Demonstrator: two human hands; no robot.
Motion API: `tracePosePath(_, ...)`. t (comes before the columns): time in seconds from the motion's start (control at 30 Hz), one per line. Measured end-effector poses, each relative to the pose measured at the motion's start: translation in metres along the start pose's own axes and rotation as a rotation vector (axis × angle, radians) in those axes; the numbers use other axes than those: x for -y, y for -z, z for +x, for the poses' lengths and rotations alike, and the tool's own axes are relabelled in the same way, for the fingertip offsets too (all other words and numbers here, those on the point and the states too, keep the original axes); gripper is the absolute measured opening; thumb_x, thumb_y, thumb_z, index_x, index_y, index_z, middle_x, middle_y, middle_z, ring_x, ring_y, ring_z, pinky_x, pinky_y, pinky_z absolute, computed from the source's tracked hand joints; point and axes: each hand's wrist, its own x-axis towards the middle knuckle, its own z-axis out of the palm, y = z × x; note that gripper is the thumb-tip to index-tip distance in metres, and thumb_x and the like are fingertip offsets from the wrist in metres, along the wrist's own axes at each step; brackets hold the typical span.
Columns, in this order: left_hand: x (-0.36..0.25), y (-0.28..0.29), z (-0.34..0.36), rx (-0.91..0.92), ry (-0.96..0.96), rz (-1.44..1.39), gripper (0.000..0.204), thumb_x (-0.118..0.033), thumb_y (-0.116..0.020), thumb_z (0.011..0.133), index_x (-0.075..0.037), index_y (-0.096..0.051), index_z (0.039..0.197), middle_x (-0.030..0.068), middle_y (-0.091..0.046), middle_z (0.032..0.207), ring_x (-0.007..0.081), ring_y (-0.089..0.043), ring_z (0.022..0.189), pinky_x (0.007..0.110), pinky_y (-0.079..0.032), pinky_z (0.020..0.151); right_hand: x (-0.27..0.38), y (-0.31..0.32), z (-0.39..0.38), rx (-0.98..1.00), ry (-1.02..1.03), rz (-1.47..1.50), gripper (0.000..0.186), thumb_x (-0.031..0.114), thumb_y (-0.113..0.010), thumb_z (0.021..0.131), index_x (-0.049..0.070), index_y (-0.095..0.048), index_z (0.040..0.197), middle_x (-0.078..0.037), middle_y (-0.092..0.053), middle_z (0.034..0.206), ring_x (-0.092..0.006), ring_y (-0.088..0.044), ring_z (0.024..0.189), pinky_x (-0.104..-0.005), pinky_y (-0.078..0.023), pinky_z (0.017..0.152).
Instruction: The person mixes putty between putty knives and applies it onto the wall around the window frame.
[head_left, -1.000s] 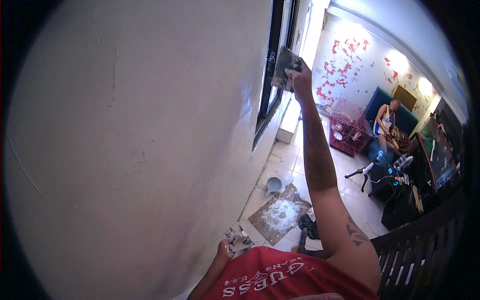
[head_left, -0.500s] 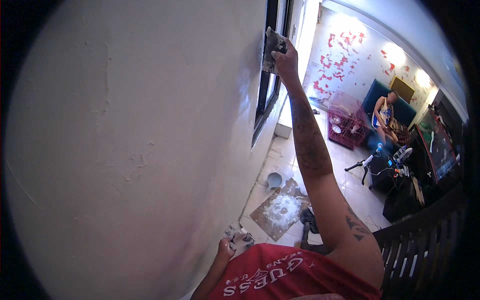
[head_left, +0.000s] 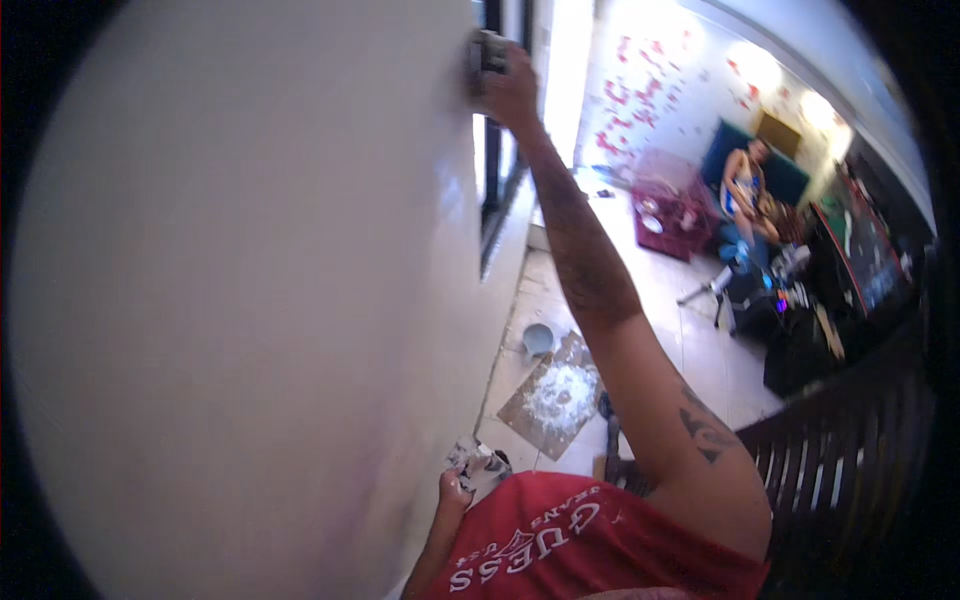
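My right hand, arm stretched up and forward, is closed round a wide putty knife, dark and smeared with pale filler. Motion blurs the blade, which lies at the edge of the pale wall beside the dark window frame. Low down, near the wall's foot, my left hand is closed on a flat scraper-like plate coated with white and grey putty. Part of that plate is hidden by my fingers and the red shirt.
On the tiled floor, a board with white powder lies by a grey bucket. A purple wire cage, a seated person and a small tripod are farther off. A dark slatted bench stands at right.
My right hand and the putty knife have moved left, from over the window frame onto the wall's edge. My left hand still holds the plate; the whole view has shifted somewhat.
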Motion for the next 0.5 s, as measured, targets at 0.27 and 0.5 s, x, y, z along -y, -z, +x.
tracePosePath(0.27,-0.104,-0.009,0.015,-0.013,0.683,-0.997,0.027,-0.012,-0.04,0.076,0.0,-0.05,0.099,0.0126,-0.055,0.095,0.0258,-0.054,0.087,0.039,-0.045,0.077,0.019,0.013,-0.006,0.103,-0.221,-0.083,0.039,0.005,-0.054,0.054,0.003,-0.051,0.093,-0.017,-0.051,0.089,-0.0338,-0.052,0.082,-0.0444,-0.041,0.07)
tracePosePath(0.5,-0.128,-0.009,0.012,-0.16,0.798,-1.167,0.03,-0.012,-0.04,0.077,-0.001,-0.047,0.104,0.0142,-0.054,0.099,0.0268,-0.053,0.09,0.039,-0.044,0.08,0.039,0.012,-0.01,0.11,-0.159,-0.152,0.043,0.007,-0.055,0.054,0.005,-0.05,0.097,-0.016,-0.05,0.09,-0.0322,-0.051,0.084,-0.0448,-0.039,0.068)
